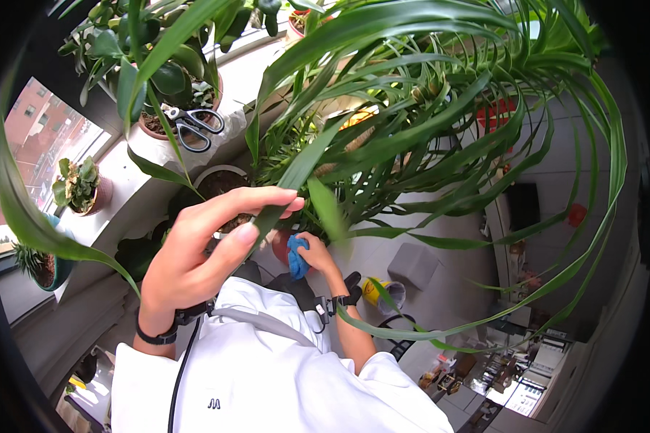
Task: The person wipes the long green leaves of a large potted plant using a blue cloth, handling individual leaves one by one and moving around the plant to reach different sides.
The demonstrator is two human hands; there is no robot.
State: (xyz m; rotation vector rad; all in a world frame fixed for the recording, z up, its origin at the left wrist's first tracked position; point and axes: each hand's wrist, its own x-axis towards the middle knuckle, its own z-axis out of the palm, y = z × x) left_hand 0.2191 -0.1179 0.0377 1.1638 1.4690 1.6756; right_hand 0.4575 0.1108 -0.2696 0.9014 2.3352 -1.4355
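My left hand (pixel 200 246) is raised in front of my chest, with a long green strap-shaped leaf (pixel 306 165) between thumb and fingers. The leaf runs up and to the right among the foliage of a large potted plant (pixel 439 135). Lower down and farther from the camera, my right hand (pixel 317 253) grips a crumpled blue cloth (pixel 298 260). Just behind the cloth, a reddish round pot (pixel 281 246) is partly covered. Both wrists wear black bands with small devices, and a black cable hangs from the left one.
Scissors (pixel 195 130) with dark handles stick out over a potted succulent (pixel 157 81) on the windowsill. A small pink pot (pixel 100 197) and a teal pot (pixel 62 270) stand along the sill. On the floor are a yellow bin (pixel 376 292) and a grey cube stool (pixel 411 265). Leaves arch across the right side.
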